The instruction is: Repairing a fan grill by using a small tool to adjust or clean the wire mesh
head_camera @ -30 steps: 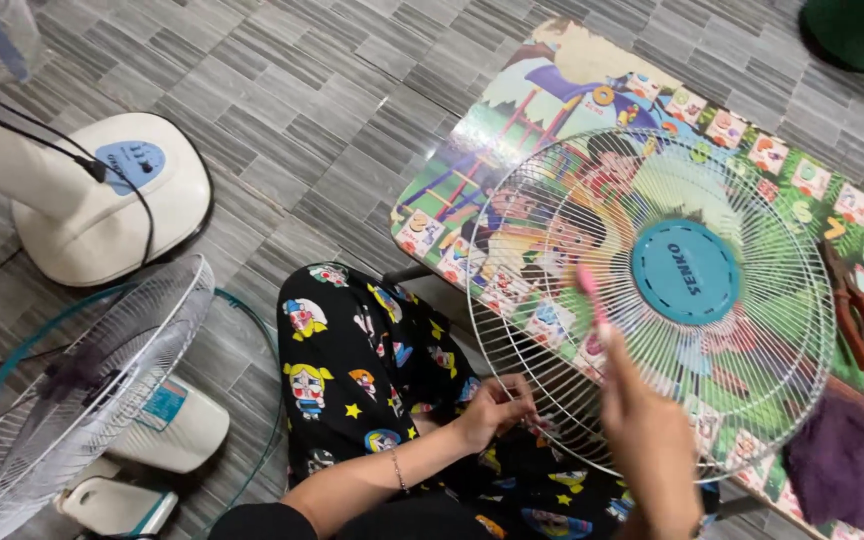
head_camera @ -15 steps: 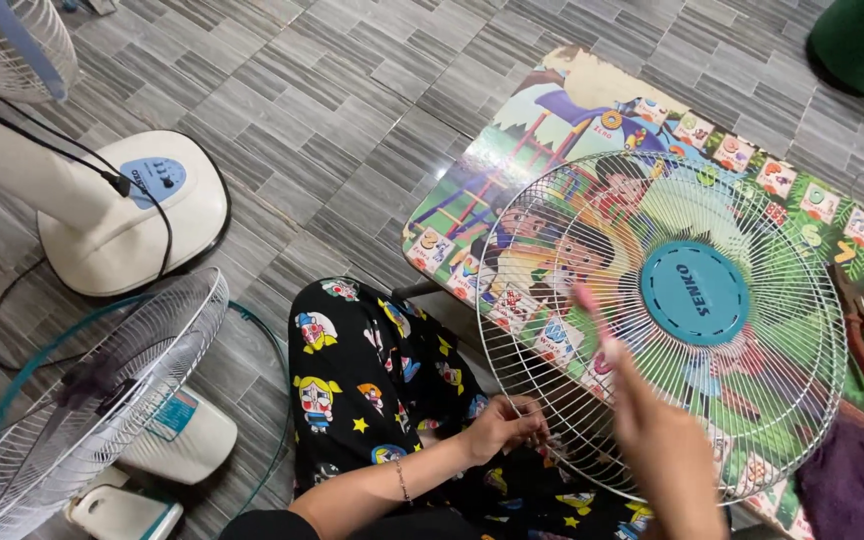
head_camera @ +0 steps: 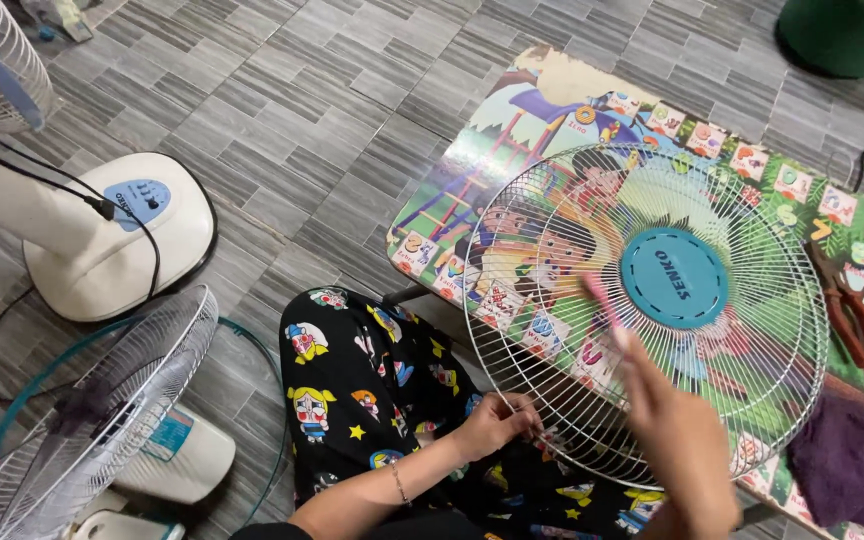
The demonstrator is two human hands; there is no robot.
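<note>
The white wire fan guard (head_camera: 652, 300) lay on the cartoon-printed low table (head_camera: 512, 130), pliers (head_camera: 852, 315) and purple cloth (head_camera: 840, 455) beside. Your left hand (head_camera: 497, 425) pinched its near rim; your right hand (head_camera: 677, 440), closed, held a pink tool (head_camera: 602, 300).

The right hand (head_camera: 677, 440) is motion-blurred, so the thin pink thing (head_camera: 600, 300) it holds cannot be identified. The fan grille (head_camera: 652, 310) hides the left hand's (head_camera: 497, 425) fingertips. The purple cloth (head_camera: 842, 458) is cut off by the edge.
</note>
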